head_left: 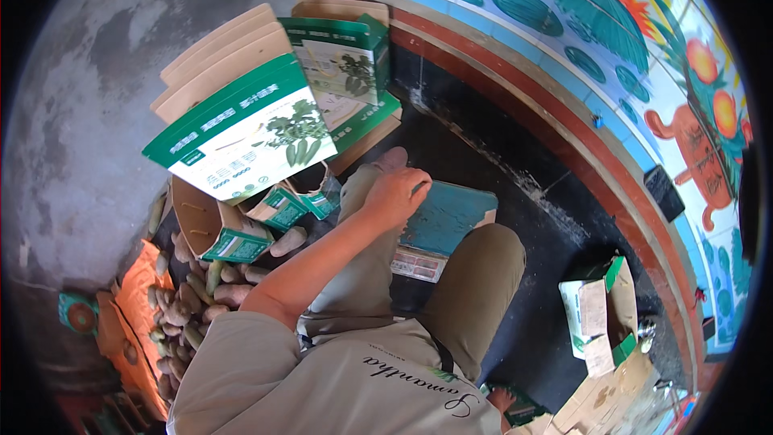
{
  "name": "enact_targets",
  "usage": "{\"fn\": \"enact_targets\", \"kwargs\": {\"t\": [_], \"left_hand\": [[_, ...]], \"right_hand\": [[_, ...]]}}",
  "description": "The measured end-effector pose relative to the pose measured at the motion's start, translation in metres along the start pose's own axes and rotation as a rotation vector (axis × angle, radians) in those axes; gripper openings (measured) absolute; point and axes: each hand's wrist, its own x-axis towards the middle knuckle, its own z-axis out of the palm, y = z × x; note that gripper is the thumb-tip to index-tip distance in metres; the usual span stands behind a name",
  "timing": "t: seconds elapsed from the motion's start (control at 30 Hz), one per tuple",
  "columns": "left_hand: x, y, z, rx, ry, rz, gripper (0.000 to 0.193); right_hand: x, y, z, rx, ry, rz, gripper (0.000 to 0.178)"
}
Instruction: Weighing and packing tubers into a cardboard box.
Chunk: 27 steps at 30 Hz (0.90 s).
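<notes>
Left hand (pixel 397 197): fingers curled, any grip impossible to tell; just beyond, a pinkish rounded thing (pixel 392 159); just to the right, a blue-topped device (pixel 447 217); right hand (pixel 500 399) low beside a green carton (pixel 527 409), finger state impossible to tell; farther left, heaped tubers (pixel 187 298) near printed cartons (pixel 241 133); far right, an open carton (pixel 584 318).

My left hand (pixel 396 197) hides the near end of a pinkish tuber (pixel 392 159); its grip is unclear. My right knee (pixel 495 254) covers the blue platform's (pixel 447 216) near right corner. My shirt (pixel 338 383) hides much of my right hand (pixel 502 399).
</notes>
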Motion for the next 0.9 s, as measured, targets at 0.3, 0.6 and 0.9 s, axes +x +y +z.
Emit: {"fn": "enact_targets", "kwargs": {"t": [0.3,0.6,0.9], "left_hand": [[-0.016,-0.012,-0.006,0.001,0.086,0.023,0.009],[-0.02,-0.017,-0.018,-0.031,0.136,0.03,0.011],[-0.023,-0.02,-0.016,-0.065,0.151,0.088,0.01]], "right_hand": [[-0.008,0.046,-0.071,-0.088,0.127,0.048,0.021],[0.042,0.053,-0.097,0.243,0.17,-0.084,0.019],[0.049,-0.031,-0.239,0.478,0.723,-0.09,0.017]]}}
